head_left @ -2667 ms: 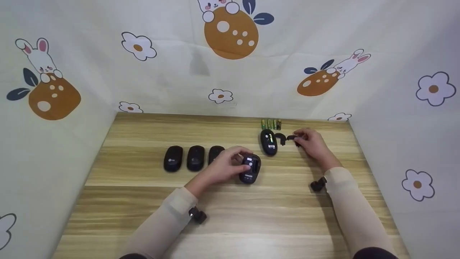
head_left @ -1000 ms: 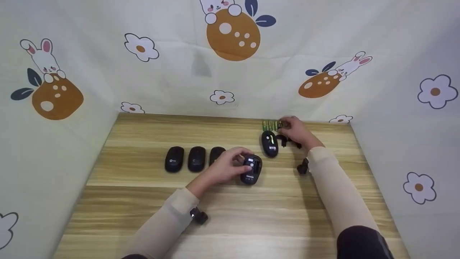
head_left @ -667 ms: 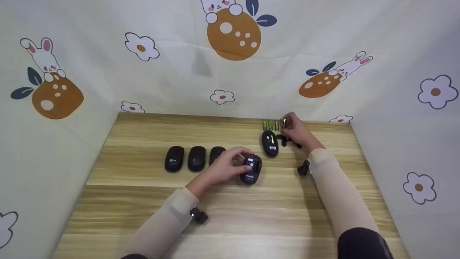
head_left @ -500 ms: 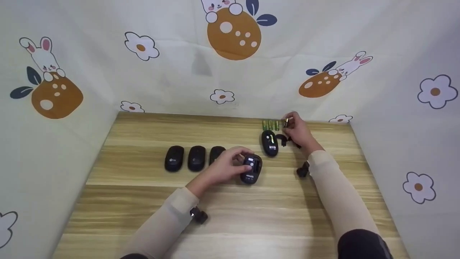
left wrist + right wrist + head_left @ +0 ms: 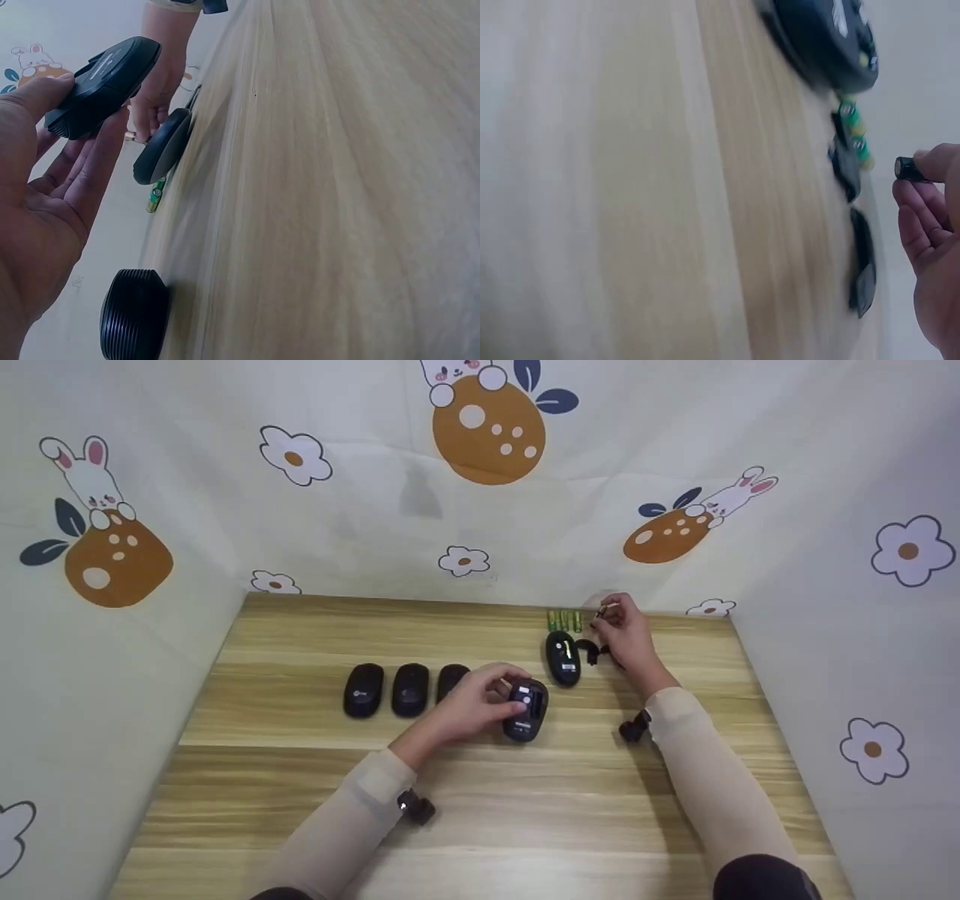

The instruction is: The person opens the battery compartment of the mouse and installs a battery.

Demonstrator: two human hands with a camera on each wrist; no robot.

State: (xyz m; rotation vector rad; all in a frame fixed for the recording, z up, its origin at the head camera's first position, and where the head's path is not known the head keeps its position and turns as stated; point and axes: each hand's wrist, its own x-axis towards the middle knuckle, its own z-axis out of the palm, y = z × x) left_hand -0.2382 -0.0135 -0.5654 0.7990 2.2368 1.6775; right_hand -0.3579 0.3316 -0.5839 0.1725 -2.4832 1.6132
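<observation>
My left hand (image 5: 474,703) grips a black computer mouse (image 5: 526,721) by its sides, underside up and its battery slot uncovered. In the left wrist view that mouse (image 5: 105,86) is raised clear of the table. At the back right, my right hand (image 5: 628,634) pinches a battery (image 5: 601,611); the right wrist view shows the battery's dark end (image 5: 906,169) between thumb and fingers. Beside it several green batteries (image 5: 565,621) stand in a row. Just in front lies another upturned mouse (image 5: 563,660) with a battery in its slot. A small black cover (image 5: 589,651) rests to its right.
Left of my left hand, black mice (image 5: 364,691) sit in a row, one partly hidden by that hand. A second black cover (image 5: 862,262) lies under my right hand. A patterned cloth wall (image 5: 360,525) rises at the table's back edge (image 5: 420,601).
My right hand went from the black covers to the battery row, took the rightmost battery, and has lifted it and drawn slightly to the right. My left hand keeps its hold on the mouse, nearly still.
</observation>
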